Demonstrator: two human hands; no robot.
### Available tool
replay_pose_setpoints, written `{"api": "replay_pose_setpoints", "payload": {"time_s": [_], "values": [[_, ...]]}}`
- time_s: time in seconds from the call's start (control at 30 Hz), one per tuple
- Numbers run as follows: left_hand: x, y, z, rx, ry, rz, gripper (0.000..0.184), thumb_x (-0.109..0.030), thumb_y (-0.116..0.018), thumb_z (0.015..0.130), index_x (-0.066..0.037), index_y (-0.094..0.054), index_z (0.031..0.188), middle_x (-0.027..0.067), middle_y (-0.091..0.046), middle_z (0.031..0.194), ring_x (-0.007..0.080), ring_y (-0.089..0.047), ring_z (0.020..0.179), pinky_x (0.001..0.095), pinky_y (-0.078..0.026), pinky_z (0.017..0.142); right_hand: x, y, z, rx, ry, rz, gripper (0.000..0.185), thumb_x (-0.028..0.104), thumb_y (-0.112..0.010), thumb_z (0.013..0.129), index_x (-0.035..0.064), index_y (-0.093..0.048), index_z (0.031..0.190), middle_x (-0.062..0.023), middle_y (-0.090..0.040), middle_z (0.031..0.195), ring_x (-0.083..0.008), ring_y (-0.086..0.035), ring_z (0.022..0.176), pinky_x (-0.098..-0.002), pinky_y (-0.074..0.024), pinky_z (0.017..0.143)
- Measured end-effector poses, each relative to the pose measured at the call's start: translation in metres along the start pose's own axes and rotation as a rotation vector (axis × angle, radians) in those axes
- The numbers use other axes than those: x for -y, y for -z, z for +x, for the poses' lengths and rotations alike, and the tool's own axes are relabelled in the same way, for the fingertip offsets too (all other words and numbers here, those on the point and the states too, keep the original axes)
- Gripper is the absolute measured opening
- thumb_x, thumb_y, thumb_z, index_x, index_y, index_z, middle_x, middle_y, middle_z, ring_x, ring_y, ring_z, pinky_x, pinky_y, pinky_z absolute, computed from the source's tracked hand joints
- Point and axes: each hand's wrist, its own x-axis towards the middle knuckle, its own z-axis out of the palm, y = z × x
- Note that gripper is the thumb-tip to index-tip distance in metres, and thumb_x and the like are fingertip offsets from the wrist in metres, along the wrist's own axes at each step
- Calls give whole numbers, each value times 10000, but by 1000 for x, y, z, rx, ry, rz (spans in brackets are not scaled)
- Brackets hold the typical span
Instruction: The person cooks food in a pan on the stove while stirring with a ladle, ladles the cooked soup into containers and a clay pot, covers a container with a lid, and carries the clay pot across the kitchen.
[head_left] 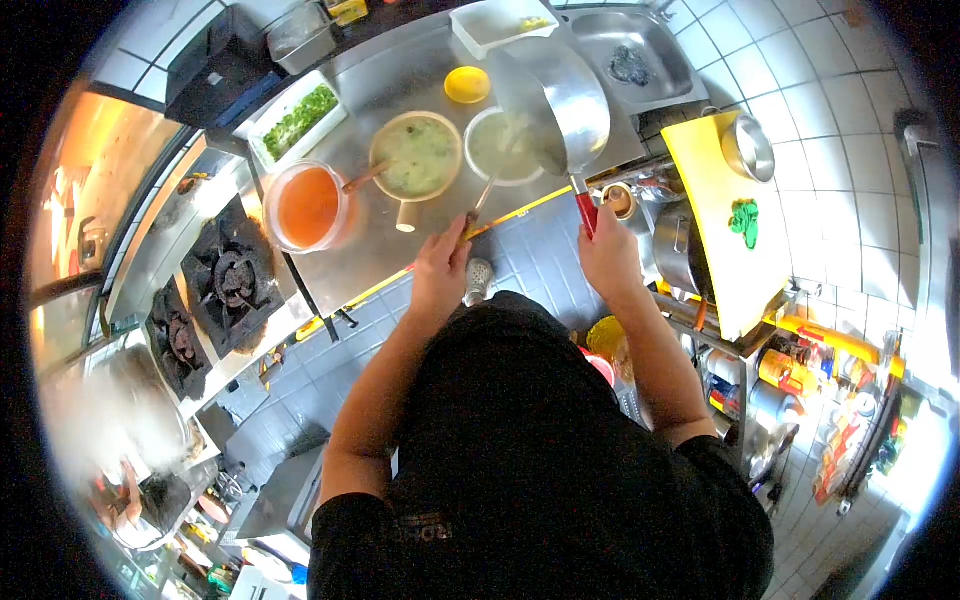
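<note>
My right hand (612,258) is closed round the red handle of a large metal pan (583,110), which is tilted over the counter's right part. My left hand (440,268) grips the handle of a thin utensil (485,193), whose far end reaches to a round white container (503,147) of pale liquid, partly behind the pan. Left of that container stands a beige pot (417,155) with green, pale contents and a wooden utensil in it. A clear tub (308,207) of orange liquid is further left. Behind the pot lies a yellow round item (467,85).
Stove burners (236,277) lie to the left, and a steaming pot (130,410) at the lower left. A tray of chopped greens (298,122) and a white tray (500,25) stand behind. A sink (640,65), a yellow board (715,210) and a metal bowl (748,147) are right.
</note>
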Motion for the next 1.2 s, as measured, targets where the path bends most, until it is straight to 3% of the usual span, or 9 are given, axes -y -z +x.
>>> {"api": "replay_pose_setpoints", "payload": {"time_s": [0.27, 0.37, 0.47, 0.67, 0.83, 0.97, 1.07, 1.2], "values": [[9, -3, 13, -131, -75, 47, 493, -102, -622, 928, -151, -529, 1409, 161, -580, 904, 369, -609, 778, 452, -512, 700, 17, -5, -17, -57, 14, -91, 246, 184, -607, 898, 12, -490, 1030, -277, -652, 801, -493, -644, 778, -583, -515, 706], [2, 6, 9, -67, 13, 49, 462, -109, -599, 955, -138, -531, 1411, 193, -606, 943, 368, -621, 858, 437, -515, 769, 22, -4, -19, -42, -24, -100, 241, 187, -618, 893, 16, -492, 1007, -275, -649, 790, -496, -640, 771, -581, -511, 697], [13, 1, 1, -150, -80, 99, 485, -115, -630, 925, -163, -543, 1400, 140, -581, 884, 338, -613, 748, 441, -517, 639, 25, -2, -21, -60, -17, -58, 233, 184, -629, 888, 22, -498, 992, -276, -646, 788, -502, -634, 770, -582, -504, 693], [-5, 11, -4, -122, -26, 223, 455, -111, -647, 911, -143, -585, 1361, 125, -575, 841, 314, -619, 727, 428, -520, 614, 6, -3, -12, -83, 24, 29, 225, 178, -630, 889, 17, -518, 999, -284, -651, 826, -510, -629, 800, -587, -491, 699], [-8, -8, -2, -253, -75, 313, 453, -95, -666, 889, -141, -612, 1336, 113, -563, 807, 294, -604, 673, 418, -518, 589, -17, 12, 10, -12, -10, 63, 277, 193, -666, 863, -6, -526, 995, -299, -637, 876, -502, -611, 871, -538, -486, 726], [-17, -34, -2, -235, -33, 451, 459, -79, -634, 913, -134, -580, 1365, 133, -574, 822, 298, -601, 721, 411, -521, 626, -53, 22, 36, 17, 100, 100, 249, 184, -663, 862, 0, -533, 969, -282, -623, 873, -494, -597, 873, -535, -475, 743], [-26, -59, -1, -338, -48, 469, 471, -63, -671, 862, -158, -626, 1321, 78, -566, 813, 271, -608, 678, 402, -517, 574, -75, 33, 57, 57, 218, 104, 243, 169, -660, 862, -8, -530, 963, -283, -625, 863, -492, -605, 845, -538, -475, 720], [-42, -85, -4, -392, -17, 526, 461, -69, -658, 874, -154, -622, 1325, 87, -568, 819, 274, -604, 686, 403, -511, 578, -94, 41, 78, 85, 351, 138, 231, 150, -662, 860, -12, -526, 953, -278, -624, 837, -489, -613, 801, -533, -479, 683]]}}
